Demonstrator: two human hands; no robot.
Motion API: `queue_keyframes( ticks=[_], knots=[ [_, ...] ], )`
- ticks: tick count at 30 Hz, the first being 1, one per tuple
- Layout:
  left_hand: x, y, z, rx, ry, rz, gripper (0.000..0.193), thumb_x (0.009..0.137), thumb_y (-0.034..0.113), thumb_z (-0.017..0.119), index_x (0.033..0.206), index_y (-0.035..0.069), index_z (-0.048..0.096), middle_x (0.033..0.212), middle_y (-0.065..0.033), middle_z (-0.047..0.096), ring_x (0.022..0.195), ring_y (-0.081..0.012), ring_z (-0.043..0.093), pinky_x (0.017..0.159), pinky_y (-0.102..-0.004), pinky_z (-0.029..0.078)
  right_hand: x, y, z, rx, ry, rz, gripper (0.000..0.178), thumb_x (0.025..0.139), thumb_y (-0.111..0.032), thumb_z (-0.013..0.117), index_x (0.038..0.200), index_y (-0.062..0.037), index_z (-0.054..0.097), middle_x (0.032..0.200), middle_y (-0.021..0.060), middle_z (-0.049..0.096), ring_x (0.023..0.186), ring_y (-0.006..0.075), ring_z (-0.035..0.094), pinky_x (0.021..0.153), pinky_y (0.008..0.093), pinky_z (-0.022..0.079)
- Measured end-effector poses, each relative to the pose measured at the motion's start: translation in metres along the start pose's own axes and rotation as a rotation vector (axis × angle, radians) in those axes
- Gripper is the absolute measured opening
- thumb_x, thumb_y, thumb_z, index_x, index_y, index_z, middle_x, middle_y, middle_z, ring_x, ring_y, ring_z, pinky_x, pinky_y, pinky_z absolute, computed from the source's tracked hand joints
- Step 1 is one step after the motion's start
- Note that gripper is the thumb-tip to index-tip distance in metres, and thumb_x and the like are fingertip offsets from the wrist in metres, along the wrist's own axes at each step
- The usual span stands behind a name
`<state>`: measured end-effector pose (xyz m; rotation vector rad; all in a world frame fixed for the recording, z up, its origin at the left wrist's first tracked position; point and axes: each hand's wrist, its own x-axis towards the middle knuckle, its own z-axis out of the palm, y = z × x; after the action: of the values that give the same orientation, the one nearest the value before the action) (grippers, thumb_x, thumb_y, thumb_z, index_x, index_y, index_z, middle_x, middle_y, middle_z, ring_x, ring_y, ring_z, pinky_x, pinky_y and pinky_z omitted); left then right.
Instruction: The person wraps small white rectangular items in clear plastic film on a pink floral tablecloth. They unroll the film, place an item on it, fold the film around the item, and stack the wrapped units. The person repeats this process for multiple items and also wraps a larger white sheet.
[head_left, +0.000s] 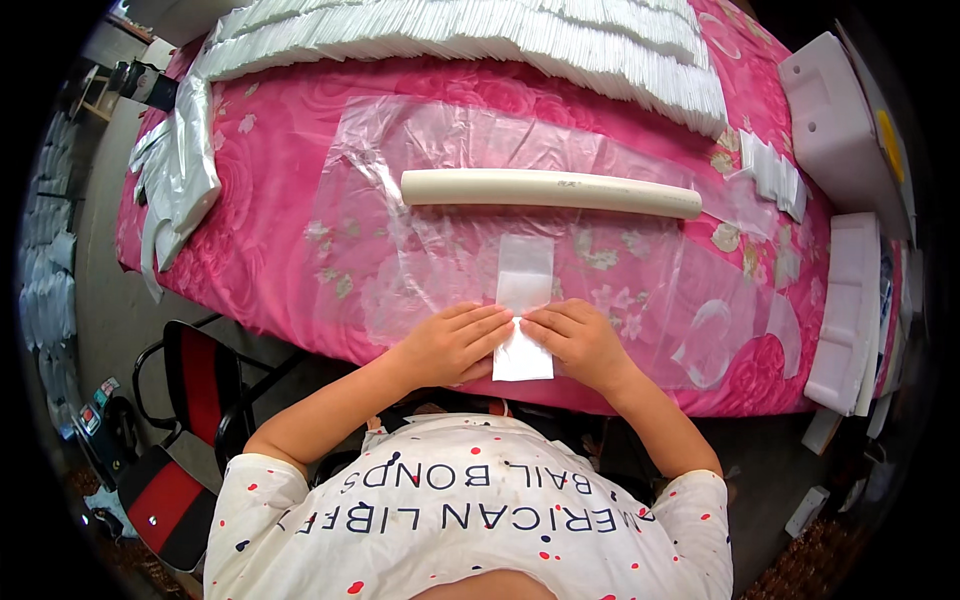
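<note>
While the left hand (462,338) and the right hand (580,338) met over a slim white rectangular packet with a translucent far end (524,355), their fingers hid part of its middle. Both hands were loosely curled, fingertips resting on the packet; whether the thumbs pinched it could not be told. It lay at the near edge of a pink rose-patterned cloth (258,225), nearer than a smooth cream tube (550,192) (bowed, perhaps by the lens) on crinkled clear plastic sheeting (420,250). Far off, dense rows of thin white folded pieces (450,42) ran out of view.
</note>
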<state>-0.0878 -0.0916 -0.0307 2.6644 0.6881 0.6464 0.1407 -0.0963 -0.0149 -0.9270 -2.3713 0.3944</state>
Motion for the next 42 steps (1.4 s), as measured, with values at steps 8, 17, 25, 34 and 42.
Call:
queue_keyframes(
  ticks=[8, 17, 25, 34, 42],
  knots=[
    [0.023, 0.003, -0.002, -0.323, 0.003, -0.634, 0.063, 0.073, 0.004, 0.064, 0.131, 0.0, 0.038, 0.084, -0.0107, 0.065, 0.073, -0.0205, 0.063, 0.067, -0.0288, 0.048, 0.009, 0.002, -0.005, 0.319, -0.039, 0.732, 0.011, 0.078, -0.014, 0.061, 0.083, -0.0062, 0.067, 0.067, 0.0105, 0.061, 0.059, 0.0266, 0.057, 0.055, 0.0346, 0.043],
    [0.052, -0.01, -0.014, -0.584, -0.015, -0.978, 0.075, 0.076, 0.011, 0.067, 0.134, -0.008, 0.023, 0.08, -0.0141, 0.063, 0.062, -0.0172, 0.062, 0.059, -0.0257, 0.048, 0.04, 0.023, -0.011, 0.458, -0.253, 1.091, 0.025, 0.08, -0.023, 0.061, 0.077, 0.0012, 0.067, 0.058, 0.0106, 0.061, 0.051, 0.0167, 0.059, 0.051, 0.0308, 0.044],
    [0.053, -0.004, 0.008, 0.02, 0.052, -0.33, 0.082, 0.07, 0.027, 0.069, 0.132, -0.008, 0.028, 0.133, -0.0242, 0.034, 0.125, -0.0361, 0.032, 0.102, -0.0416, 0.028, 0.045, 0.022, -0.014, 0.369, -0.295, 1.068, 0.024, 0.078, -0.02, 0.062, 0.074, 0.0035, 0.066, 0.058, 0.0096, 0.062, 0.051, 0.0131, 0.059, 0.049, 0.028, 0.044],
    [0.051, 0.001, 0.035, 0.078, -0.116, -0.42, 0.111, 0.068, 0.062, 0.058, 0.137, -0.009, 0.008, 0.144, -0.0263, 0.008, 0.136, -0.0369, 0.005, 0.11, -0.0441, 0.004, 0.037, 0.003, -0.012, 0.249, -0.147, 0.972, 0.022, 0.069, -0.021, 0.07, 0.076, -0.0014, 0.065, 0.062, 0.0122, 0.062, 0.057, 0.0218, 0.061, 0.053, 0.0315, 0.046],
    [0.033, 0.008, 0.015, -0.067, 0.127, -0.426, 0.102, 0.07, 0.046, 0.065, 0.138, -0.005, 0.01, 0.143, -0.0264, 0.011, 0.134, -0.0382, 0.01, 0.109, -0.044, 0.008, 0.044, -0.008, -0.017, -0.183, -0.129, 0.554, 0.036, 0.068, -0.022, 0.068, 0.097, -0.0027, 0.06, 0.091, 0.0122, 0.061, 0.086, 0.0274, 0.057, 0.073, 0.0385, 0.046]
  ],
)
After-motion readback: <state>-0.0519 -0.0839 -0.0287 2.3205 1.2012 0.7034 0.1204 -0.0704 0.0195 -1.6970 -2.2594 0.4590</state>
